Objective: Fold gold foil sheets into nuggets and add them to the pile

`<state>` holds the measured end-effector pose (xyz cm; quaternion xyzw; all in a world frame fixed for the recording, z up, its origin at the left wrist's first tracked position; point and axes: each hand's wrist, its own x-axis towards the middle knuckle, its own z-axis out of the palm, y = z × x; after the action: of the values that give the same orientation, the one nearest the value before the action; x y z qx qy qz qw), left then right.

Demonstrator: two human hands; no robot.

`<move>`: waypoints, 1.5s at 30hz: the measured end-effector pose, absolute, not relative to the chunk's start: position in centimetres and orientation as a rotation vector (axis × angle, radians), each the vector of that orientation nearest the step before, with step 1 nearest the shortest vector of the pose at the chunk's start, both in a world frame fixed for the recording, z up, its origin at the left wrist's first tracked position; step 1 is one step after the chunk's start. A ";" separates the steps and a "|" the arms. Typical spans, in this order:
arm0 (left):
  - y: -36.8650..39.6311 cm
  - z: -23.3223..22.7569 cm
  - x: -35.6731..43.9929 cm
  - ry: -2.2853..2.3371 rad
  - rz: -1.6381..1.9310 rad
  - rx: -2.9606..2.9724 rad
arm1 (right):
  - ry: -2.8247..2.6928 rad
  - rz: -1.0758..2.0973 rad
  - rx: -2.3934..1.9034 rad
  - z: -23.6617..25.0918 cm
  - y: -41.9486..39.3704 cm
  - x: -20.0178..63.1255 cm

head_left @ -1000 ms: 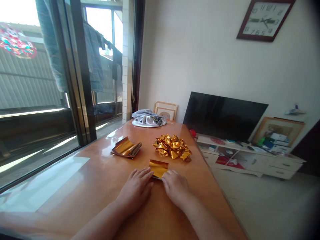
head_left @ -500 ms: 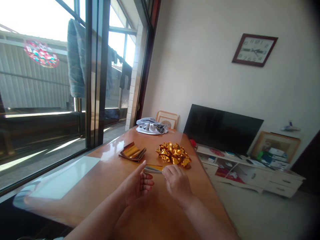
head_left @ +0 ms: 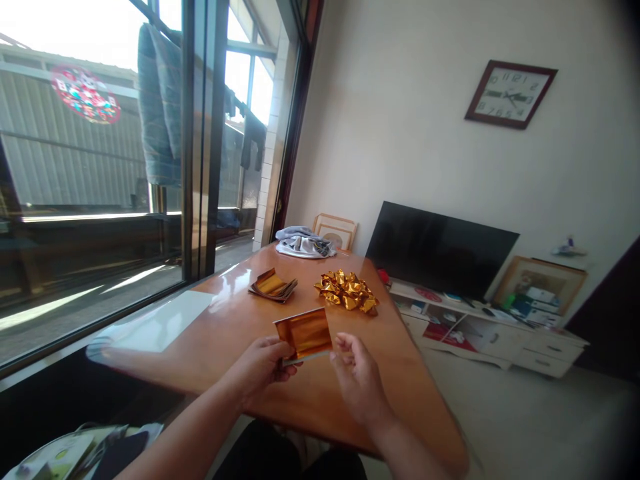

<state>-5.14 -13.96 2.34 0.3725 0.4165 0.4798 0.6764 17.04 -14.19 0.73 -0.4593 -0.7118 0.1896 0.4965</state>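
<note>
A shiny gold foil paper sheet [head_left: 306, 335] with a pale edge is held above the table, tilted toward me. My left hand [head_left: 273, 363] pinches its lower left corner, thumb on top. At the sheet's right edge is my right hand [head_left: 357, 373], fingers loosely curled and thumb apart from them; whether it touches the edge is hard to see. Beyond, a stack of gold foil paper [head_left: 273, 285] lies on the left, its top sheet curling up. Right of it sits a pile of folded gold foil pieces [head_left: 346, 291].
The glossy wooden table [head_left: 240, 340] runs away from me beside a large window. Folded clothes [head_left: 305, 243] lie at its far end. A television [head_left: 440, 250] stands on a white cabinet [head_left: 530, 350] to the right. Items rest on a surface [head_left: 75, 457] at lower left.
The foil sheet has swung from nearly edge-on to face me. My left hand has closed on it, while my right fingers have loosened from its right end. The view has shifted slightly.
</note>
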 end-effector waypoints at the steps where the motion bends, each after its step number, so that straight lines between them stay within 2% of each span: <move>1: -14.5 2.4 -5.2 0.947 1.084 0.893 | -1.619 0.662 -1.123 0.8 -14.9 16.8; 4: -16.0 2.7 -5.0 0.982 1.099 1.055 | -1.500 1.128 -1.091 1.4 -16.7 16.1; 6: -17.0 3.0 -4.8 0.996 1.102 1.149 | -1.465 1.224 -1.107 1.9 -17.6 15.6; 14: -19.9 3.1 -4.5 0.876 1.026 1.105 | -1.366 1.253 -1.075 2.6 -19.8 14.5; 18: -20.6 2.4 -4.2 0.957 1.024 1.096 | -1.335 1.268 -1.025 2.8 -20.9 14.3; 24: -21.5 2.7 -3.7 1.005 1.100 1.138 | -1.200 1.485 -0.986 2.7 -21.7 14.4; 31: -22.3 2.9 -3.1 0.962 1.134 1.162 | -1.237 1.398 -0.936 1.8 -22.1 13.8; 37: -22.4 2.8 -2.9 0.937 1.122 1.186 | -1.253 1.469 -0.880 3.0 -22.4 13.7; 45: -22.3 2.6 -2.5 0.914 1.154 1.193 | -1.211 1.463 -1.053 2.2 -21.7 14.5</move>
<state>-2.53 -22.33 2.65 0.5112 0.3917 0.4943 0.5838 14.51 -21.72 2.21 -0.4290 -0.4932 0.5961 0.4663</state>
